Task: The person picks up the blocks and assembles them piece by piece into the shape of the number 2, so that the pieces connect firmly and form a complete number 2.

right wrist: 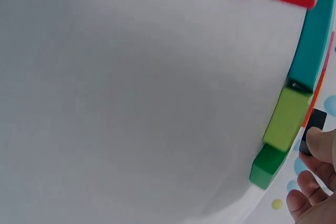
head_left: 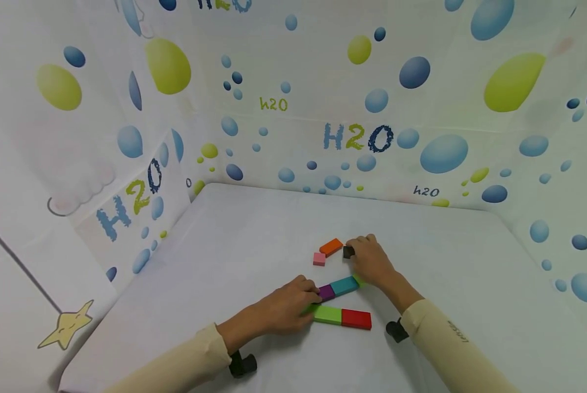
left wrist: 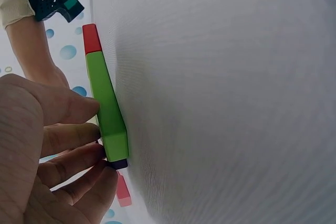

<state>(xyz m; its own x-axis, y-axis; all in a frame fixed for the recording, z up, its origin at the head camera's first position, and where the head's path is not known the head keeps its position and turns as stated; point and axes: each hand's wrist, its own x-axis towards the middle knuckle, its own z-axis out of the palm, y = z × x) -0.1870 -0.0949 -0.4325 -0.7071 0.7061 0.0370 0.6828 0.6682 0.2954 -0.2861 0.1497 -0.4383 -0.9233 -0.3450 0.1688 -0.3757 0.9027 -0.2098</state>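
My right hand (head_left: 372, 261) pinches a small black block (right wrist: 314, 129) between thumb and finger, above the back row's right end. The back row has a purple block (head_left: 326, 293), a teal block (head_left: 344, 286), a light green block (right wrist: 287, 119) and a darker green block (right wrist: 268, 166). Loosely bent, the fingers of my left hand (head_left: 289, 305) touch the rows' left ends, and their exact contact is partly hidden. Nearer to me, a green block (left wrist: 107, 103) and a red block (head_left: 356, 319) join end to end in the front row.
Behind the rows lie an orange block (head_left: 331, 247) and a pink block (head_left: 319, 259) on the white tabletop (head_left: 254, 224). Patterned sheeting (head_left: 303, 71) walls the back and sides. Each wrist carries a dark camera mount, such as the left mount (head_left: 243, 364).
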